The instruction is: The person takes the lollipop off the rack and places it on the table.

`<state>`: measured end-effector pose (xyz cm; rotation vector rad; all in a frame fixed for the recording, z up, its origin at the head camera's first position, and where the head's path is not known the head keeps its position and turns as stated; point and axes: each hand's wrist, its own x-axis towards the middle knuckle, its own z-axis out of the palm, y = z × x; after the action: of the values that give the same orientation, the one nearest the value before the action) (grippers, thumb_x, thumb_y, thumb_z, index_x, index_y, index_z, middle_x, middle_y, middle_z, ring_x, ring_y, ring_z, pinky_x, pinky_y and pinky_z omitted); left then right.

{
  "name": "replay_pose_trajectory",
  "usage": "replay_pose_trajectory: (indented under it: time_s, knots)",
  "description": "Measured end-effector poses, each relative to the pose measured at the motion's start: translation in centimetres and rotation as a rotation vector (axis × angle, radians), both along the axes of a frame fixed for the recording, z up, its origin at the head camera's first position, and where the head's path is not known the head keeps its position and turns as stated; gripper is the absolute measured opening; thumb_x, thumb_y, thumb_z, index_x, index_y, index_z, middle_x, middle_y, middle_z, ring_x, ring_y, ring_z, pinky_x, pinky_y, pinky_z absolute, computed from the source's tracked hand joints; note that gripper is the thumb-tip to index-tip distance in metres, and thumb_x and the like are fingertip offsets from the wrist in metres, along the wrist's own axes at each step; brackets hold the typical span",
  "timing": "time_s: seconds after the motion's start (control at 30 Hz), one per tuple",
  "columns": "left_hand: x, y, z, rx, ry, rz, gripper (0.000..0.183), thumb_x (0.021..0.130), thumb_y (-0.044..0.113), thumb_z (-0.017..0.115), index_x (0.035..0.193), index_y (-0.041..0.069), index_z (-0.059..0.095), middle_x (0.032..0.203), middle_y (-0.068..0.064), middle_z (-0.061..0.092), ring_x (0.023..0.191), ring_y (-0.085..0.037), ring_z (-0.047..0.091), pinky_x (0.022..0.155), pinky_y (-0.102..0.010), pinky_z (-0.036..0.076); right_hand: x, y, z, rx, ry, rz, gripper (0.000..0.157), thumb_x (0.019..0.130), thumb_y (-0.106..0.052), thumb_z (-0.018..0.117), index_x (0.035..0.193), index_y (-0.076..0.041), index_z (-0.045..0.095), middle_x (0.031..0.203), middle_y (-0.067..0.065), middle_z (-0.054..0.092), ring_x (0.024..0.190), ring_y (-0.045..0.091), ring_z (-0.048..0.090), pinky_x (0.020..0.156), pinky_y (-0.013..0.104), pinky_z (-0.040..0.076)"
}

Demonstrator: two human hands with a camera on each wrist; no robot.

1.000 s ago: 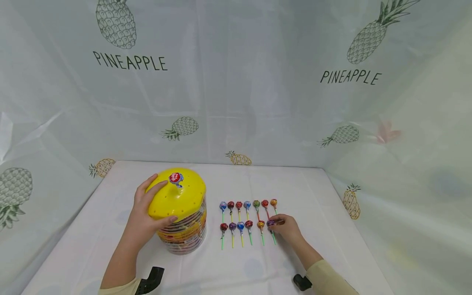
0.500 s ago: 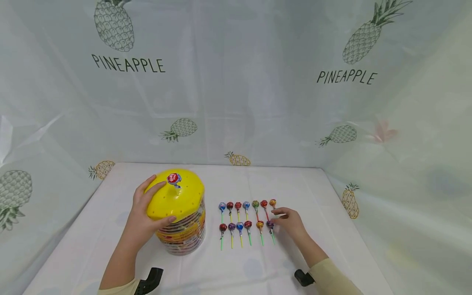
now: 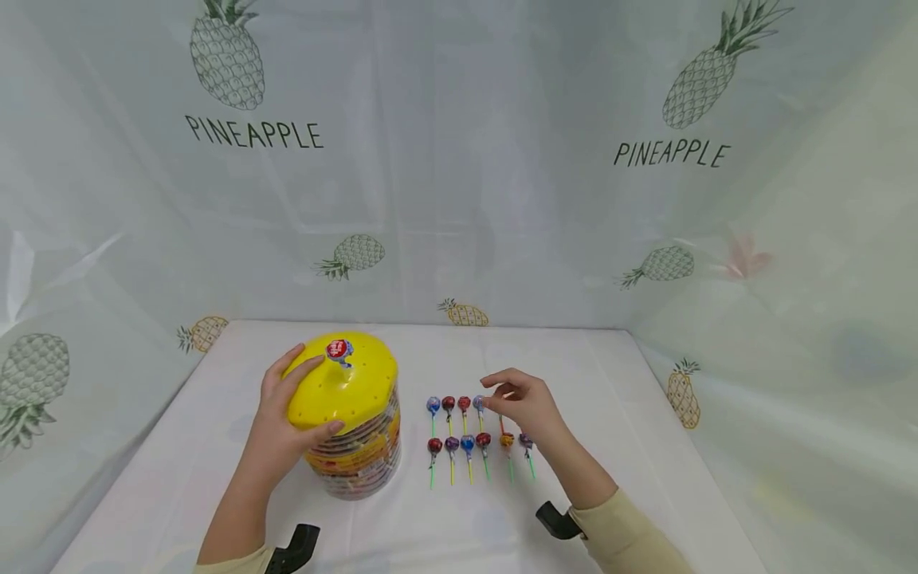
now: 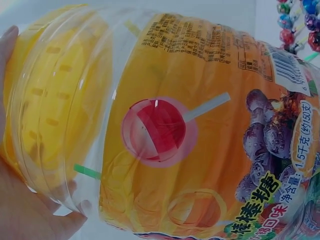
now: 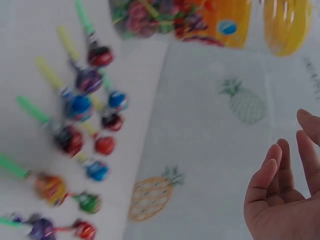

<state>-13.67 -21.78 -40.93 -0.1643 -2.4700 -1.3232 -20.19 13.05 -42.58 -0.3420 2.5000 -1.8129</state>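
Observation:
A clear plastic jar (image 3: 362, 461) with a yellow lid (image 3: 366, 375) stands upright at the left of the table. My left hand (image 3: 285, 414) grips the lid, its thumb at the near side and the fingers spread over the far left. In the left wrist view the jar's orange label (image 4: 165, 75) carries a lollipop picture. Two rows of wrapped lollipops (image 3: 468, 443) lie right of the jar. My right hand (image 3: 529, 406) is above the back row, hiding its right end; in the right wrist view its fingers (image 5: 277, 165) are loosely bent around nothing.
A white cloth covers the table (image 3: 430, 526). Behind it hangs a pale curtain (image 3: 459, 159) printed with pineapples. Black wrist mounts (image 3: 294, 548) sit at both sleeves.
My right hand has left the purple lollipop at the front row's right end, risen, and moved left over the back row. The left hand stays on the lid.

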Motion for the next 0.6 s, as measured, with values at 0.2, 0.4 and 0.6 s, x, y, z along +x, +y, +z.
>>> replay_pose_trajectory:
  time_s: [0.2,0.4,0.6]
  knots:
    - [0.5,0.4,0.0,0.007,-0.027,0.041,0.083,0.072,0.019,0.086,0.144,0.018,0.045,0.159,-0.003,0.011,0.135,-0.045,0.025,0.095,-0.066,0.04,0.8,-3.4,1.8,-0.086,0.108,0.124,0.021,0.083,-0.007,0.077,0.104,-0.008,0.073,0.104,0.006,0.065,0.085,0.023,0.06,0.07,0.027,0.053]
    - [0.8,1.1,0.2,0.004,-0.019,0.076,0.083,0.073,0.018,0.086,0.144,0.019,0.044,0.159,-0.004,0.011,0.135,-0.044,0.025,0.096,-0.064,0.041,0.7,-6.6,3.0,-0.157,0.162,0.175,0.02,0.085,-0.006,0.076,0.105,-0.005,0.073,0.104,0.005,0.065,0.086,0.023,0.059,0.073,0.027,0.053]
    - [0.8,1.3,0.1,0.002,-0.005,0.078,0.083,0.073,0.016,0.086,0.144,0.019,0.044,0.158,-0.006,0.011,0.134,-0.044,0.026,0.096,-0.063,0.042,0.4,-9.5,4.0,-0.204,0.186,0.233,0.017,0.085,-0.009,0.077,0.102,-0.008,0.074,0.1,0.001,0.066,0.085,0.02,0.058,0.075,0.026,0.053]
